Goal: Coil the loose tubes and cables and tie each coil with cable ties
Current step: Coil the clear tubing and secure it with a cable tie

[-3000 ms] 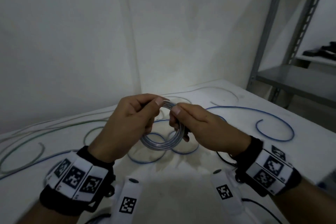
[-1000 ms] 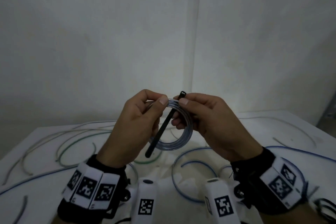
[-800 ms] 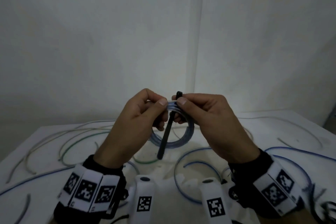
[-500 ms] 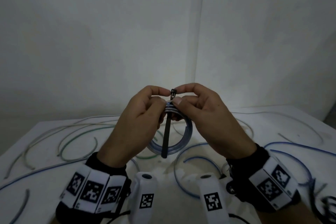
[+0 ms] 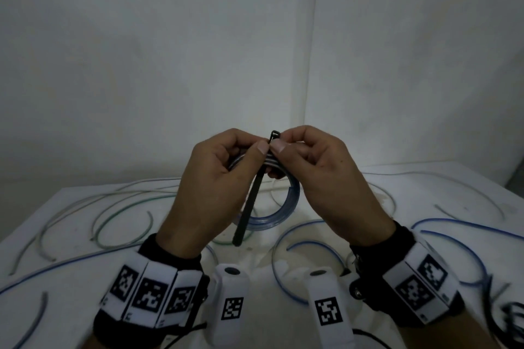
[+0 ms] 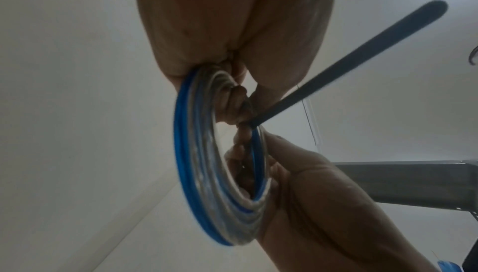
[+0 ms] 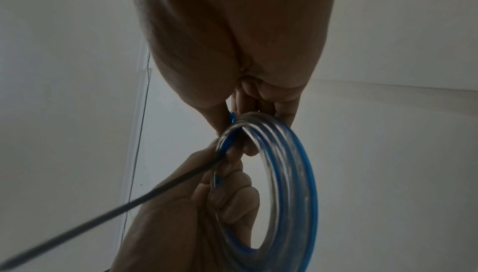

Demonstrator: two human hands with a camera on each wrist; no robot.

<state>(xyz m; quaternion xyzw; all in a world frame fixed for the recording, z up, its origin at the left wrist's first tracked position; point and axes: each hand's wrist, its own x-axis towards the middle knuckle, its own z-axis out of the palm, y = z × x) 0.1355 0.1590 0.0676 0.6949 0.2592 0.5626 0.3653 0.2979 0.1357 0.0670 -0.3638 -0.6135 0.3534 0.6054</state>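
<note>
Black plastic, the flat strap of a cable tie [image 5: 249, 204], is what we find pinched at the top of the work: our left hand [image 5: 215, 184] and right hand [image 5: 326, 178] meet thumb to thumb, fingers curled, with the tie's small square head [image 5: 274, 134] standing up just above the two thumbnails. Both hands also grip the coil of clear and blue tubing [image 5: 279, 207], held upright in the air between them. From the left wrist view the coil [image 6: 207, 174] shows several turns lying tidily side by side, and the strap [image 6: 349, 61] juts out from between the fingers. From the right wrist view the coil [image 7: 289, 184] hangs below the fingertips and the strap [image 7: 116, 209] trails away free.

We judge this coil wound but not yet tied: the strap's tail hangs loose below the thumbs, not threaded through the head as far as we can tell, though the fingers hide the spot.

Outward from the hands, the white table [image 5: 85, 278] carries much unfinished work: loose blue tubes [image 5: 312, 244], and pale and greenish cables [image 5: 113, 207] lying in open curves on both sides. Most of the task appears to remain.
</note>
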